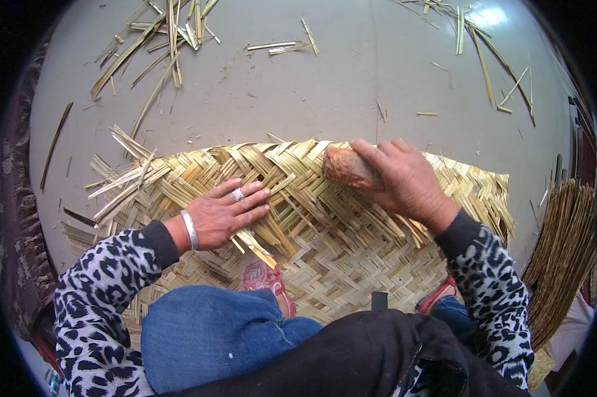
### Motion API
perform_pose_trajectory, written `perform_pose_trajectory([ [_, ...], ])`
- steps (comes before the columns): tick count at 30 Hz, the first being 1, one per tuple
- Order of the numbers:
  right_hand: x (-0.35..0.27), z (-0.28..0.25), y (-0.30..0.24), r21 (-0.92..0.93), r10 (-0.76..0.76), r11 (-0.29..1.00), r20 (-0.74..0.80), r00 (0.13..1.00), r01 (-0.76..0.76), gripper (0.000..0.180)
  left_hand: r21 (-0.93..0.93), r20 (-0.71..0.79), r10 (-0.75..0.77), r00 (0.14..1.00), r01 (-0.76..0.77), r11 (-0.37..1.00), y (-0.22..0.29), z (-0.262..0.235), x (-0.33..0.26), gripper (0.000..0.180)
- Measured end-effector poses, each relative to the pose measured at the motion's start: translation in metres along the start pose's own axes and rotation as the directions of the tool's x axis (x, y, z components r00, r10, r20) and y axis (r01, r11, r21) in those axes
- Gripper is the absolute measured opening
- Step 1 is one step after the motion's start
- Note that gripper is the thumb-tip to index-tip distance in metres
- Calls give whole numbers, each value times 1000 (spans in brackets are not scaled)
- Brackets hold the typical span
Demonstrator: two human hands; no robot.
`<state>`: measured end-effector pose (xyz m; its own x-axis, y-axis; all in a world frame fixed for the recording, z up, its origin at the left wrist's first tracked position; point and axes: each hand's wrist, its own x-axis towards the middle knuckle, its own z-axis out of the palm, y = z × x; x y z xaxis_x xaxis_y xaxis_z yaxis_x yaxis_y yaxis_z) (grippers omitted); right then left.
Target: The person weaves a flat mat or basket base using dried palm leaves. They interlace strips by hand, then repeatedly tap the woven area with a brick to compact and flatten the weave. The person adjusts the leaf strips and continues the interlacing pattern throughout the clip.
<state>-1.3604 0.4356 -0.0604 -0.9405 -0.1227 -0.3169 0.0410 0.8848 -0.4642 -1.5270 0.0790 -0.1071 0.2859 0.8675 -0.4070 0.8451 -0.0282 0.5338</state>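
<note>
A woven mat of split reed strips [351, 274] spreads over the floor in front of me and under my feet. Its far edge is folded back toward me, and loose strip ends [275, 241] stick out of the fold. Palm down, my left hand [229, 213] lies on the folded strips with its fingers stretched out. In my right hand [407, 178] is a rough reddish-brown block [350, 167], which looks like a piece of brick. The block rests on or just above the folded edge; I cannot tell which.
Loose reed strips [172, 46] are scattered on the grey floor [298, 92] at the far left, with more strips [490, 56] at the far right. A bundle of thin brown stalks [563, 258] stands at the right. Dark patterned fabric [22, 218] borders the left side.
</note>
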Motion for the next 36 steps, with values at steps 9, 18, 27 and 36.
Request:
perform_pose_trajectory([
  [9, -3, 15, -2, -36, -33, 999, -99, 995, 30, 68, 127, -48, 41, 998, -34, 991, -18, 31, 4, 62],
  [18, 14, -51, 1, 249, 81, 967, -501, 861, 55, 88, 187, -98, 45, 994, -26, 982, -15, 31, 6, 62],
  [27, 32, 7, -7, -30, 118, 992, -152, 981, -124, 86, 258, -115, 73, 991, -41, 965, -11, 30, 3, 60],
  [36, 86, -11, -50, 62, 38, 998, -320, 947, -19, 80, 246, -175, 96, 980, -51, 968, -17, 37, 3, 60],
])
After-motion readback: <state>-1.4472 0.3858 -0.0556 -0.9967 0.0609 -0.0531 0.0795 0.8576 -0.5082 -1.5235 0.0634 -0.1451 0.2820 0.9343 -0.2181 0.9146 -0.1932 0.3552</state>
